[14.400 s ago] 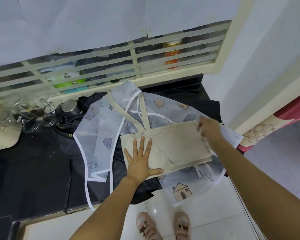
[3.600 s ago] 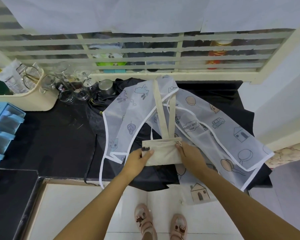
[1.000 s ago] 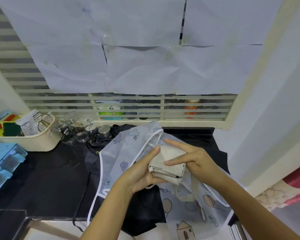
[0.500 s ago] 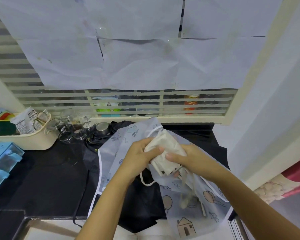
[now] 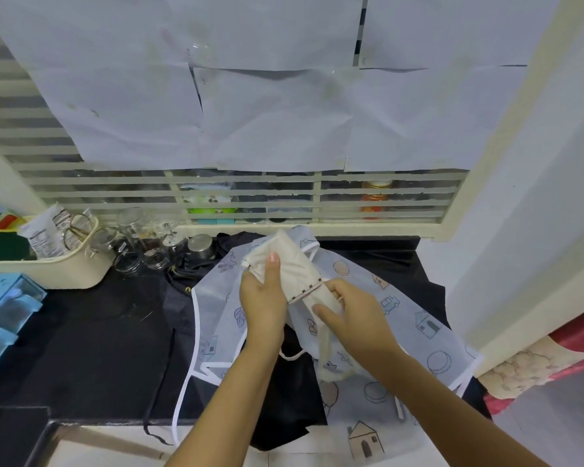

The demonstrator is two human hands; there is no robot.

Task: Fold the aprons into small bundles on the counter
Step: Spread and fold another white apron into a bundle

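Holding the bundle [image 5: 294, 267] mid-frame above the counter [image 5: 98, 332], my left hand [image 5: 263, 298] round its top, my right hand [image 5: 354, 315] gripping its lower end, I judge it nearly done; the printed apron [image 5: 418, 332] and black apron [image 5: 294, 399] lie unfolded beneath.

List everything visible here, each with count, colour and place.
kitchen counter: one, black, foreground
folded cloth apron bundle: one, beige, held above counter
translucent printed plastic apron: one, whitish, spread on counter
fabric apron: one, black, under the plastic apron
plastic basket: one, cream, far left
plastic drawer box: one, blue, left edge
glass jars: several, clear, beside basket
steel cup: one, silver, beside jars
paper sheets: several, white, over window
left hand: one, grips bundle's upper part
right hand: one, holds its lower end
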